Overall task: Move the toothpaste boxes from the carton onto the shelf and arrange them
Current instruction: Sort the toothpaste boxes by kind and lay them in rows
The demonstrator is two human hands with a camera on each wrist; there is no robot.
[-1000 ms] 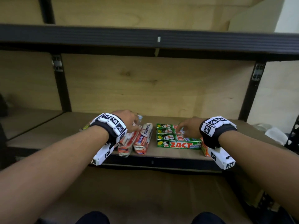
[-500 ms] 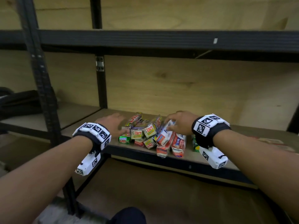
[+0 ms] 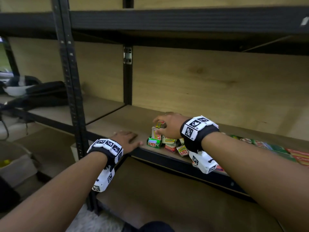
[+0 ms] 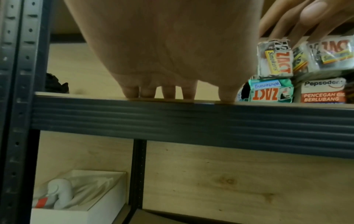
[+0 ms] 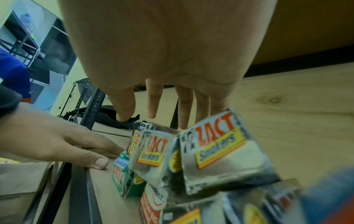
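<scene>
Several toothpaste boxes (image 3: 167, 144) are piled end-on near the front of the wooden shelf (image 3: 117, 121). A green ZACT box (image 3: 153, 143) (image 4: 271, 92) lies at the pile's left, with a Pepsodent box (image 4: 323, 94) beside it. Silver ZACT boxes (image 4: 275, 60) (image 5: 220, 151) sit on top. My right hand (image 3: 165, 128) (image 5: 162, 106) reaches over the pile, its straight fingers touching the top boxes. My left hand (image 3: 128, 139) (image 4: 168, 94) lies flat on the shelf's front edge, just left of the pile and holding nothing. A cardboard carton (image 5: 23, 181) stands below on the left.
More boxes (image 3: 267, 146) lie flat in a row further right on the shelf. A black upright post (image 3: 71, 97) stands left of my left hand. A black bag (image 3: 41, 92) sits on the neighbouring shelf. A white box (image 4: 76, 197) rests on the lower shelf.
My view has swung left along the shelf. My left hand has come off the boxes onto the bare shelf edge. My right hand has moved from the flat boxes to the top of the pile.
</scene>
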